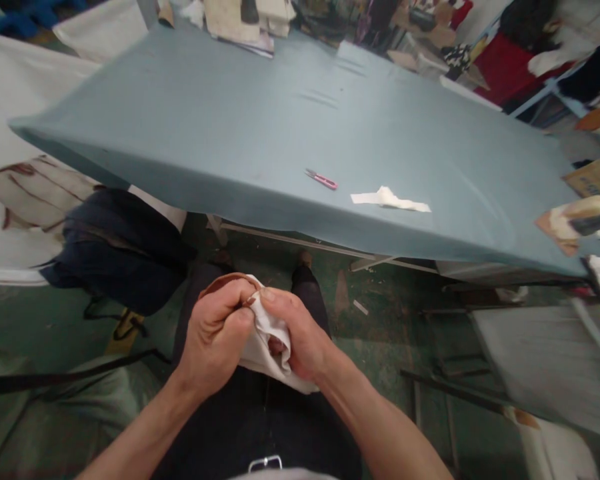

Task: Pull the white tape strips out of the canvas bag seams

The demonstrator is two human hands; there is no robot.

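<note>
A piece of white cloth with a brown edge strip (265,357) is bunched between my two hands, above my lap. My left hand (217,333) is closed on its brown-edged side, thumb and fingers pinched together. On the other side my right hand (300,327) grips the white fabric, its thumb meeting the left fingers at the brown edge. The cloth's full shape is hidden by the hands and folds. Ahead on the table lie small pink-handled thread snips (322,179) and a crumpled cream strip (390,199), both apart from my hands.
A table with a blue-grey cover (220,133) stretches across in front of me. A dark blue bag (115,247) and a cream bag (40,193) lie at the left. Stacked pale pieces (233,20) sit at the far edge. A metal-framed rack (520,360) stands at the right.
</note>
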